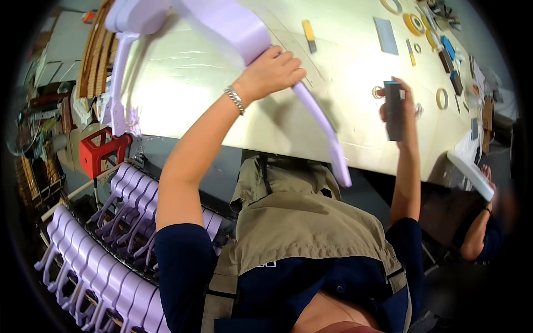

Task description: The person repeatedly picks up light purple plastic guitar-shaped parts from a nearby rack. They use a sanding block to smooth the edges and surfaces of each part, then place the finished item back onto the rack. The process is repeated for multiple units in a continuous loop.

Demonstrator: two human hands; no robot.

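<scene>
My left hand (270, 75) is closed around a large lilac moulded part (233, 25), just where its broad curved panel narrows into a slender leg. That leg slants down to the right and sticks out past the near edge of the pale worktable (183, 100). Another leg of the lilac part reaches down at the table's left side. Raised over the right side of the table, my right hand (408, 105) grips a dark grey rectangular block (395, 111) with a blue end, apart from the lilac part. Some of the lilac part lies beyond the top of the picture.
Lilac parts (94, 255) hang in rows on racks at lower left, near a red stool (102, 150). A yellow-handled cutter (309, 36), a grey sheet (386, 35) and tape rolls (413, 24) lie on the table. At right, another person's hand (488, 180) holds a white piece (471, 175).
</scene>
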